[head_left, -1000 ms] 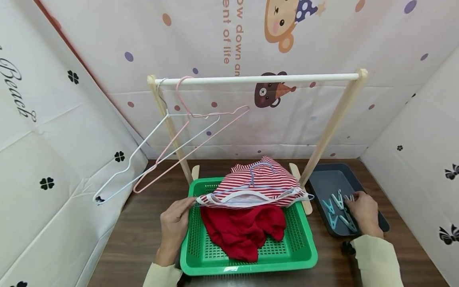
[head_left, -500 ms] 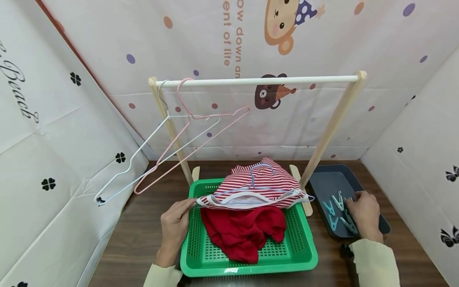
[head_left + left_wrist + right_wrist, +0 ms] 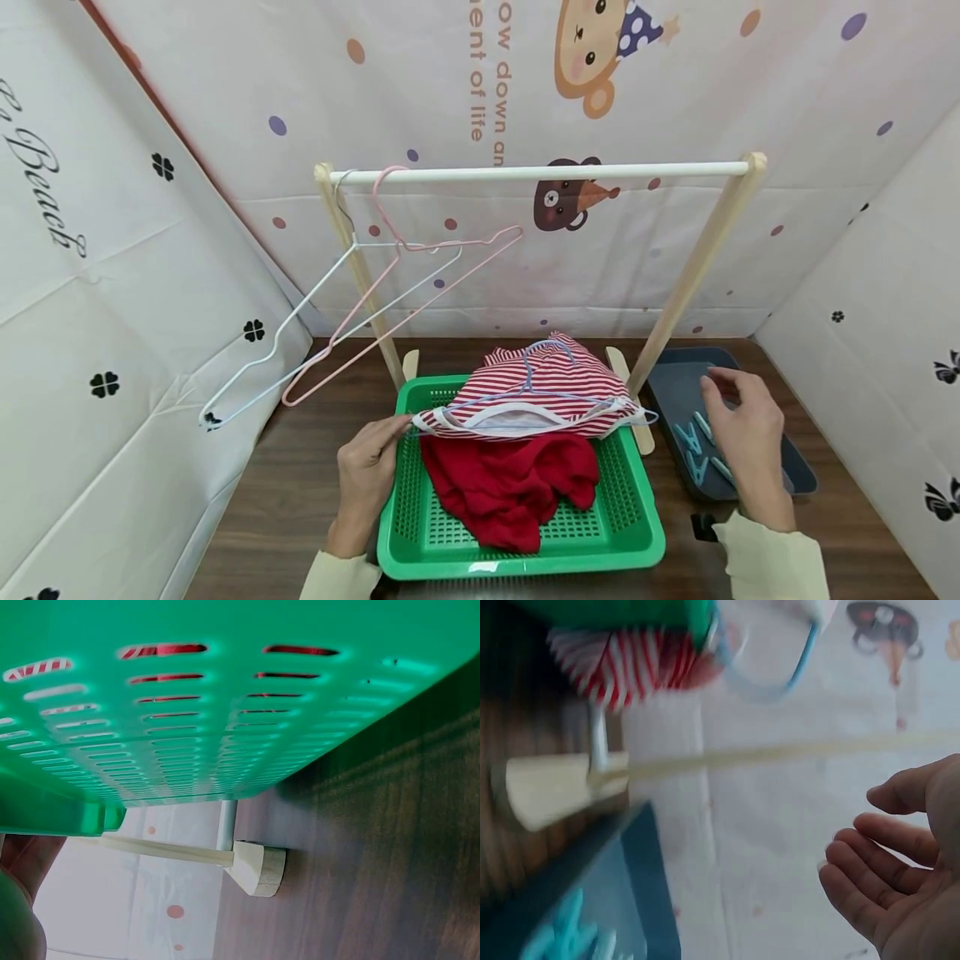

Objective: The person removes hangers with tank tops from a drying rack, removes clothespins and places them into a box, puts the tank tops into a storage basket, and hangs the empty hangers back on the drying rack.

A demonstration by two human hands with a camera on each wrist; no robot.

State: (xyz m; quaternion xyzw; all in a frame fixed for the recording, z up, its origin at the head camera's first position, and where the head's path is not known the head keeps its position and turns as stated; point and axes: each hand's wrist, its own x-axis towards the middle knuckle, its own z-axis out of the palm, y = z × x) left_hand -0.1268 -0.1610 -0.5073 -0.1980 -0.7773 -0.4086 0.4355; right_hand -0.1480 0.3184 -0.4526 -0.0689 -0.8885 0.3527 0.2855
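Observation:
A red-and-white striped shirt point(image 3: 551, 367) on a blue hanger point(image 3: 528, 375) lies across the back of a green basket point(image 3: 525, 568). Below it in the basket is a crumpled red cloth point(image 3: 517, 492). At the basket's left rim, my left hand point(image 3: 367, 462) pinches the shirt's left shoulder end by the hanger tip. My right hand point(image 3: 750, 429) is raised over a dark grey tray point(image 3: 678, 375), thumb and fingers bent apart; the right wrist view shows nothing between them. Several light-blue clothespins point(image 3: 688, 437) lie in the tray, partly hidden by the hand.
Behind the basket stands a rack with a white bar point(image 3: 540, 172) and wooden legs. A white hanger point(image 3: 281, 321) and a pink hanger point(image 3: 427, 292) hang at the bar's left end. Printed cloth walls point(image 3: 450, 100) enclose the brown table point(image 3: 285, 483).
My right hand has lifted from the clothespins in the tray, moving up and slightly forward, and its fingers have spread. The left hand keeps its place at the shirt.

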